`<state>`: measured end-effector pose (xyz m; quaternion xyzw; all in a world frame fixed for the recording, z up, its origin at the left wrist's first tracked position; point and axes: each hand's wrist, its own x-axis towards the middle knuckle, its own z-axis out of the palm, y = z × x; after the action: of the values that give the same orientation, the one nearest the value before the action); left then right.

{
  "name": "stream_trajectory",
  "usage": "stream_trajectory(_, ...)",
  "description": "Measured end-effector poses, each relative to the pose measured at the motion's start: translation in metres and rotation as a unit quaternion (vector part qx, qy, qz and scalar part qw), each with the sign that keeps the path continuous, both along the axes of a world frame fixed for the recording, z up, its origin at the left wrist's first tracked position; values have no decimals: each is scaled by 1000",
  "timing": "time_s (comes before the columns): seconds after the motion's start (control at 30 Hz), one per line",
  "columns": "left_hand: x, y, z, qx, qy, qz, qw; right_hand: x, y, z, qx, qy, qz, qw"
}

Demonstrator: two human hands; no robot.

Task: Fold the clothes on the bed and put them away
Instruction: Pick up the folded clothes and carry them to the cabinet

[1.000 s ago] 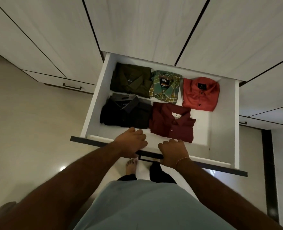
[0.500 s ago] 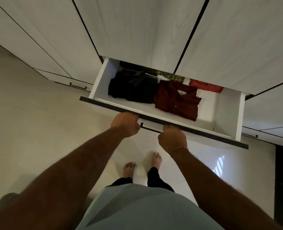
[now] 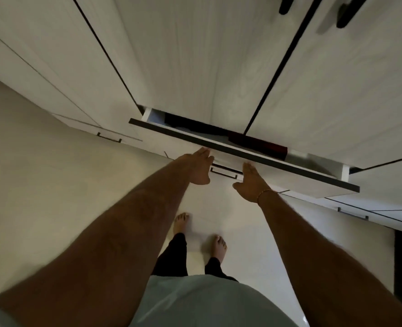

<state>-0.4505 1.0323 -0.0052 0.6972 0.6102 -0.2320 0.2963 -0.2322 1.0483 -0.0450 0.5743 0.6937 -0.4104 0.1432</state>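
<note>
The white wardrobe drawer (image 3: 289, 182) with a dark top edge stands only a narrow gap out of the wardrobe. In that gap a strip of the folded black shirt (image 3: 186, 125) and the folded maroon shirt (image 3: 259, 145) shows; the other shirts are hidden. My left hand (image 3: 198, 167) presses flat with straight fingers on the drawer front, left of the dark handle (image 3: 223, 173). My right hand (image 3: 250, 179), with a thin bracelet at the wrist, presses flat just right of the handle.
Tall white wardrobe doors (image 3: 171, 55) with dark handles rise above the drawer. Shut drawers with dark handles sit to the left (image 3: 109, 137) and right (image 3: 353, 213). My bare feet (image 3: 219, 246) stand on the pale floor below the drawer.
The drawer has slid far into the wardrobe, hiding most of the shirts. Both hands went from curled on its front edge to flat against the front. The view has tilted up.
</note>
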Motion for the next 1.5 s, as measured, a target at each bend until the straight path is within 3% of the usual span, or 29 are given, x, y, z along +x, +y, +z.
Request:
stream_trajectory(0.23, -32, 24, -30, 38, 66, -128, 989, -21, 37, -6, -12, 16, -105, 994)
stream_trajectory(0.4, -37, 47, -28, 53, 37, -127, 990, -23, 57, -12, 9, 27, -126, 992)
stream_trajectory(0.6, -27, 47, -44, 72, 20, -90, 993, -14, 54, -16, 48, 22, -75, 996)
stream_trajectory(0.77, -32, 33, -77, 106, -76, -18, 991, 3, 20, -39, 83, -71, 72, 991)
stream_trajectory(0.93, -19, 26, -142, 48, -114, 91, 988, 1, 3, -99, 69, -82, 151, 983)
stream_trajectory(1.2, 26, 79, -284, 72, -154, 79, 982, -27, 73, -266, 105, -54, 88, 989)
stream_trajectory(1.37, 29, 73, -346, 54, -171, 88, 980, -37, 78, -321, 103, -36, 14, 994)
stream_trajectory(1.5, 35, 66, -343, 94, -205, 133, 965, -31, 74, -318, 105, -11, -4, 994)
